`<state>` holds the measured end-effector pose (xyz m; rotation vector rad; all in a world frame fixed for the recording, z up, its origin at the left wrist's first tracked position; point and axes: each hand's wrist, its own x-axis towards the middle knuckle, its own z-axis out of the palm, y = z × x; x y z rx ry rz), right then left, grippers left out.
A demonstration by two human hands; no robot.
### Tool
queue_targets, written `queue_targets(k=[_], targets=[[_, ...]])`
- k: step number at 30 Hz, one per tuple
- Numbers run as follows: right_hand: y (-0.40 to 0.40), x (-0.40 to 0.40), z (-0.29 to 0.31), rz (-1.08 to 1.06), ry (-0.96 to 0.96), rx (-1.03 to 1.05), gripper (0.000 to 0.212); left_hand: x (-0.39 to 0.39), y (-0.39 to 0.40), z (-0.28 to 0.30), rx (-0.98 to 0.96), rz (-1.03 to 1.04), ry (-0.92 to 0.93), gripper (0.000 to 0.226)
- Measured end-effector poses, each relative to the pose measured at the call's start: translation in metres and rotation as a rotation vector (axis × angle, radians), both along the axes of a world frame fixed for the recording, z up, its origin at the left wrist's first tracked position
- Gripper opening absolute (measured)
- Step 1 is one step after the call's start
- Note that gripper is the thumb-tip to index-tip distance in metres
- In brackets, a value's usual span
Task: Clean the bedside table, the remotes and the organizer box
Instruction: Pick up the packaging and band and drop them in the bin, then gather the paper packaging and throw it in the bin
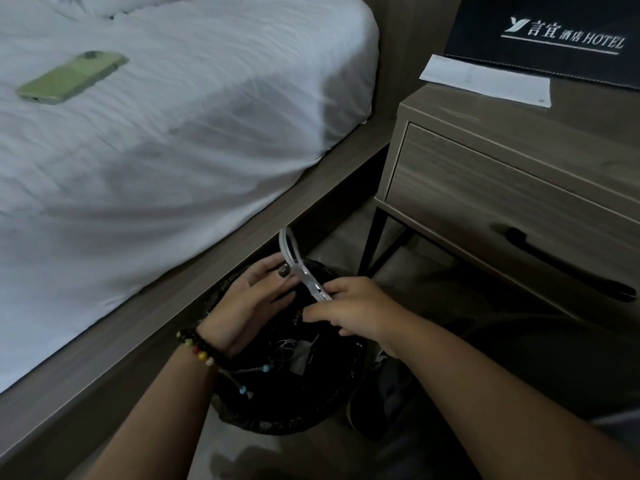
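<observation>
Over a black-lined waste bin on the floor, I see both hands working a white plastic strip. My left hand, a beaded bracelet at its wrist, has its grip pinched on the strip's middle, thumb on top. My right hand has its grip curled round the strip's lower end. The strip's looped upper end stands free above the left fingers. White scraps lie inside the bin.

Just right of the bin stands the bedside table, wood-grained, its drawer closed with a dark handle. On its top lie a white paper slip and, behind that and touching it, a black hotel-branded organizer box. The remotes I cannot make out.

To the left, the bed runs back under a white sheet, with a green phone lying face down on it, well apart from the table.
</observation>
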<state>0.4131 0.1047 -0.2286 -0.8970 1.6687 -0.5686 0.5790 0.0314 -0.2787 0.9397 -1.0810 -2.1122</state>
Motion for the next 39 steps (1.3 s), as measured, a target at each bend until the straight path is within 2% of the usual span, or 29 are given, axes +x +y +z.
queue_targets(k=[3,6,9,10,12,14,18,22,26,30,34,36,39], targets=[[0.001,0.008,0.005,0.076,-0.039,-0.024,0.03,0.0,-0.001,0.015,-0.045,0.022,0.073,0.088],[0.002,0.012,0.004,0.117,-0.042,-0.041,0.035,0.001,0.003,0.02,-0.145,0.064,0.047,0.095],[0.004,0.009,0.0,0.17,0.07,-0.029,0.082,0.008,0.006,0.026,-0.305,0.134,-0.067,0.091],[0.005,0.007,-0.001,0.203,0.164,-0.038,0.089,0.011,0.005,0.021,-0.364,0.167,-0.159,0.086],[0.008,0.003,-0.002,0.269,0.406,-0.09,0.081,0.016,0.001,0.003,-0.432,0.204,-0.389,0.069],[0.009,0.0,-0.004,0.293,0.557,-0.12,0.071,0.017,-0.003,-0.025,-0.416,0.122,-0.596,0.061],[0.01,0.0,-0.004,0.287,0.578,-0.119,0.065,0.011,0.002,-0.078,-0.356,-0.093,-0.994,0.081],[0.011,-0.001,0.0,0.293,0.604,-0.137,0.065,0.0,0.01,-0.094,-0.4,-0.079,-1.155,0.08],[0.016,-0.013,0.019,0.241,0.651,-0.242,0.069,-0.014,-0.002,-0.063,-0.472,0.051,-0.99,0.048],[0.03,-0.039,0.054,0.066,0.706,-0.553,0.061,-0.04,-0.023,0.021,-0.689,0.077,-0.758,0.026],[0.05,-0.077,0.084,-0.141,0.812,-0.873,0.043,-0.088,-0.034,0.11,-1.012,0.053,-0.586,0.028],[0.061,-0.092,0.093,-0.268,0.796,-0.986,0.038,-0.123,-0.036,0.144,-1.114,0.009,-0.528,0.03],[0.074,-0.104,0.097,-0.386,0.723,-1.075,0.036,-0.186,-0.049,0.176,-1.237,0.043,-0.635,0.038]])
